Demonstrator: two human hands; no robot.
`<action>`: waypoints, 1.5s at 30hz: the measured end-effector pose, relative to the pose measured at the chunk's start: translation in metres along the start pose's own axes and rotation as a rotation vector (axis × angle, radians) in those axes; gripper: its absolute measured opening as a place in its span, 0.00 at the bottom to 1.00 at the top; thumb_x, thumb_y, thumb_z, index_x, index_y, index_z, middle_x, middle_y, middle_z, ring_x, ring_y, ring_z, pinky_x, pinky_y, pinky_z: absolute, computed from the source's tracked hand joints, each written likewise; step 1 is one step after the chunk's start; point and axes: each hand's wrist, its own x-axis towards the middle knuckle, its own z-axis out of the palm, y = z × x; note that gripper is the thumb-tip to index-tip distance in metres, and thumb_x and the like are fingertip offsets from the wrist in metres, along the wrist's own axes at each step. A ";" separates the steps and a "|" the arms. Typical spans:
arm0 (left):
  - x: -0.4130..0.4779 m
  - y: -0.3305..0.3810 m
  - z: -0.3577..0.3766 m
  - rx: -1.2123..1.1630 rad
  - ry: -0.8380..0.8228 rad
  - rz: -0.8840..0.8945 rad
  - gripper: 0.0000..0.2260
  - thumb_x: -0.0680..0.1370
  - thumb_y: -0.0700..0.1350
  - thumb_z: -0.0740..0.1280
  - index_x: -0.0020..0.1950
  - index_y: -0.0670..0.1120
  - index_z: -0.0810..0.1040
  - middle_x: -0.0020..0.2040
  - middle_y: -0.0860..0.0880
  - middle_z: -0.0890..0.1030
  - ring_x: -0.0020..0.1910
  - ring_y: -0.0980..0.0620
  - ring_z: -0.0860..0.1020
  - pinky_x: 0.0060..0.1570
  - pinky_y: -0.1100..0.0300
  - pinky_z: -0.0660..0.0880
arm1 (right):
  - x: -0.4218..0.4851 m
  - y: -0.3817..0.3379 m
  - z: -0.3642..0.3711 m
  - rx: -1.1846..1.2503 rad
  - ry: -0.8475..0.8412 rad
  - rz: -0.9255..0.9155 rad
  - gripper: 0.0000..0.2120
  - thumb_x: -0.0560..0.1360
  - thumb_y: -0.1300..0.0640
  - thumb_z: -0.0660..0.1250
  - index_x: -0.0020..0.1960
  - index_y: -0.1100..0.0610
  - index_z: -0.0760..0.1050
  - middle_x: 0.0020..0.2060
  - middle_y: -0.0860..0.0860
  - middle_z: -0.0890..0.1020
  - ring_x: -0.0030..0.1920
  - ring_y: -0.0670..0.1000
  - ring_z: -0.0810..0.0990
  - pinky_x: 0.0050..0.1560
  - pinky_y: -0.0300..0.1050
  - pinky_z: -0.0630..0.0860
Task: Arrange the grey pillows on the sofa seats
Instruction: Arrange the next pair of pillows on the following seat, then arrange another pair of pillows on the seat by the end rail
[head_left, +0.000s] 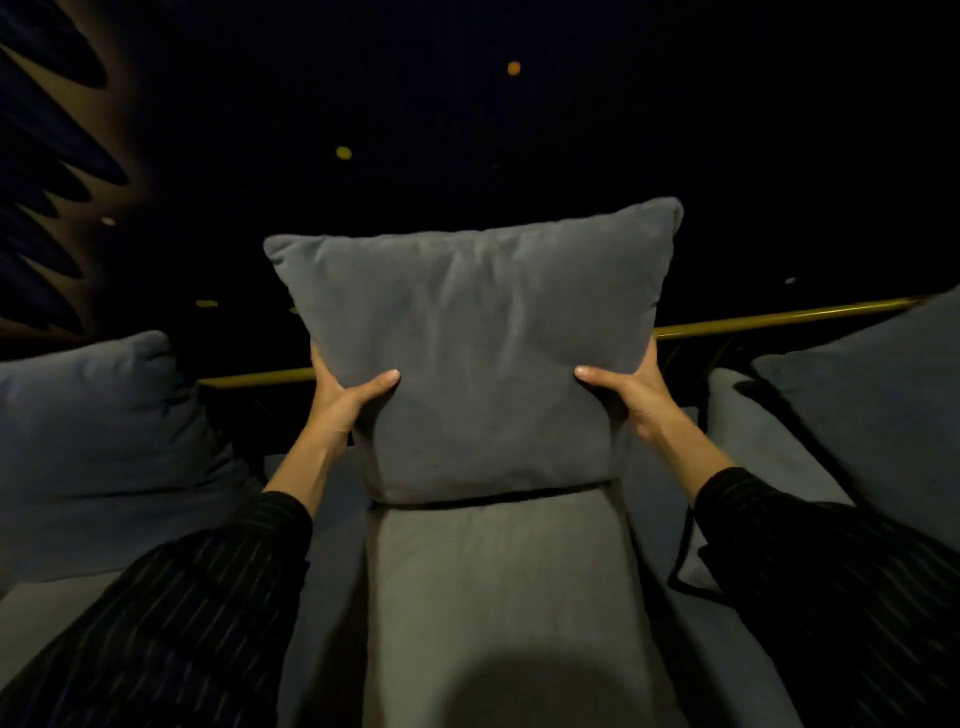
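Note:
A grey square pillow (478, 343) stands upright at the back of the middle sofa seat (504, 597), its lower edge resting on the seat cushion. My left hand (345, 397) grips its left side with the thumb across the front. My right hand (631, 395) grips its right side the same way. A second grey pillow (98, 441) leans upright on the seat to the left. A third grey pillow (872, 410) leans on the seat at the right edge of the view.
A brass-coloured rail (779, 317) runs behind the sofa backs. Beyond it the room is dark with a few small yellow lights. Padded armrests (748, 447) separate the seats. A round shadow falls on the near end of the middle cushion.

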 end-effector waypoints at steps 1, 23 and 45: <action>0.001 -0.009 0.002 0.014 -0.019 -0.021 0.54 0.62 0.42 0.81 0.80 0.50 0.51 0.75 0.50 0.68 0.69 0.50 0.71 0.69 0.48 0.70 | 0.000 0.011 -0.003 -0.012 0.006 0.023 0.50 0.61 0.65 0.80 0.75 0.52 0.56 0.69 0.49 0.71 0.65 0.51 0.73 0.58 0.42 0.73; -0.147 -0.101 0.157 0.470 -0.028 -0.264 0.40 0.75 0.43 0.73 0.80 0.38 0.52 0.77 0.38 0.62 0.76 0.41 0.64 0.70 0.61 0.62 | -0.019 0.093 -0.040 -0.427 -0.171 0.327 0.37 0.73 0.52 0.73 0.76 0.57 0.60 0.71 0.56 0.71 0.69 0.59 0.72 0.69 0.54 0.70; -0.198 0.023 0.560 0.776 -0.780 0.104 0.28 0.79 0.45 0.68 0.77 0.41 0.62 0.72 0.39 0.71 0.70 0.40 0.71 0.67 0.49 0.70 | -0.082 -0.048 -0.475 -0.757 0.655 0.254 0.29 0.75 0.51 0.70 0.68 0.66 0.68 0.65 0.64 0.73 0.66 0.66 0.71 0.64 0.59 0.70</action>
